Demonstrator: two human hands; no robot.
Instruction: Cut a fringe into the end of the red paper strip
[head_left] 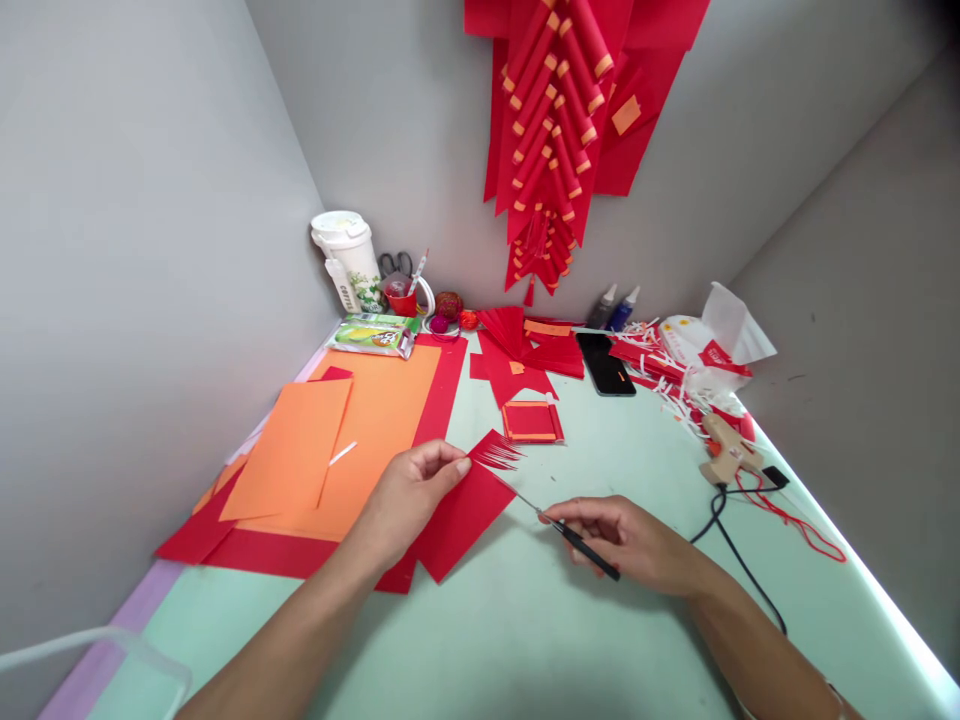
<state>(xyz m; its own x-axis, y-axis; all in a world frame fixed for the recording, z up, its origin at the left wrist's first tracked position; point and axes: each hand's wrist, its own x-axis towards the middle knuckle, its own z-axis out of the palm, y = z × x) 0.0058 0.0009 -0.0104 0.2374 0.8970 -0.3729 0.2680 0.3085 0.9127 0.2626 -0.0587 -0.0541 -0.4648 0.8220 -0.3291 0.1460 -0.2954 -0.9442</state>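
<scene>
Between thumb and fingers, my left hand [414, 497] pinches a sheet of red paper [463, 520] above the table. The far end of this sheet is cut into thin strips, which fan out to the right. My right hand [616, 537] grips a pair of scissors [579, 548] with black handles. Their thin metal blades point up and left and meet the right edge of the red sheet. Whether the blades are parted is too fine to make out. Just beyond the fringe lies a small red piece with orange borders [532, 421].
Orange sheets [289, 450] lie on red paper at left. Along the back stand a white cup [349, 260], wrapped packet [375, 335], yarn balls [448, 306] and glue bottles [621, 309]. A phone [606, 364], paper scraps and a corded glue gun [727, 448] are at right. Red paper firecrackers [551, 120] hang behind.
</scene>
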